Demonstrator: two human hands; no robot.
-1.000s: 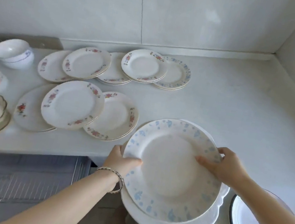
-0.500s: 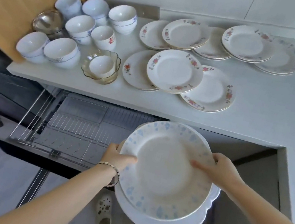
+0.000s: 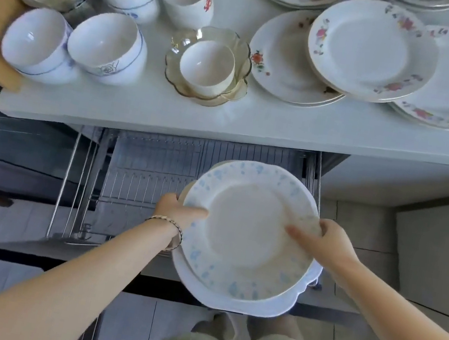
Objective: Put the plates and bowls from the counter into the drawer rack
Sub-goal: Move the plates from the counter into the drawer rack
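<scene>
L hand (image 3: 177,209) & R hand (image 3: 324,241), fingers gripping the blue-speckled plate stack (image 3: 245,233) by its rim, are shifting it off the counter (image 3: 254,127) to over the drawer rack (image 3: 154,169), so slotting's prob next.

Blue-speckled white top plate (image 3: 249,228), plain white scalloped plate (image 3: 241,304) under; red-floral plates (image 3: 371,45), amber glass bowl (image 3: 231,93), white counter (image 3: 255,121)

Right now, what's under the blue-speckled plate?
A white scalloped plate, only its rim showing past the blue-speckled plate; its middle is covered. Below both, the drawer rack.
</scene>
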